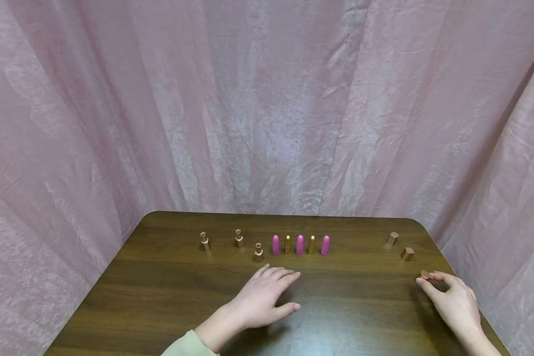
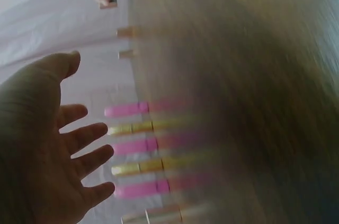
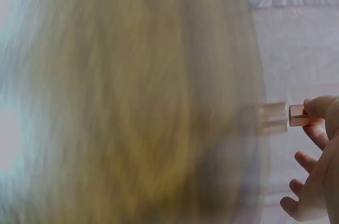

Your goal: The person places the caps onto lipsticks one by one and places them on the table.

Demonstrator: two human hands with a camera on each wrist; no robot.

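Observation:
My right hand (image 1: 456, 300) pinches a copper-coloured lipstick cap (image 1: 423, 275) between thumb and fingers near the table's right edge. In the right wrist view that cap (image 3: 296, 115) points away from the fingertips, its open end showing. My left hand (image 1: 263, 298) is spread over the middle of the table, palm down, holding nothing. Just beyond its fingers stands a row of bullet-shaped tubes, pink (image 1: 300, 244) alternating with gold (image 1: 311, 244). Left of the row are three uncapped copper lipstick bases, the nearest base (image 1: 258, 252) close to the left fingertips.
Two more copper caps, a farther cap (image 1: 393, 238) and a nearer cap (image 1: 407, 254), stand at the back right. The dark wooden table (image 1: 160, 277) has rounded back corners. Pink curtains (image 1: 267, 109) hang behind it and at its sides.

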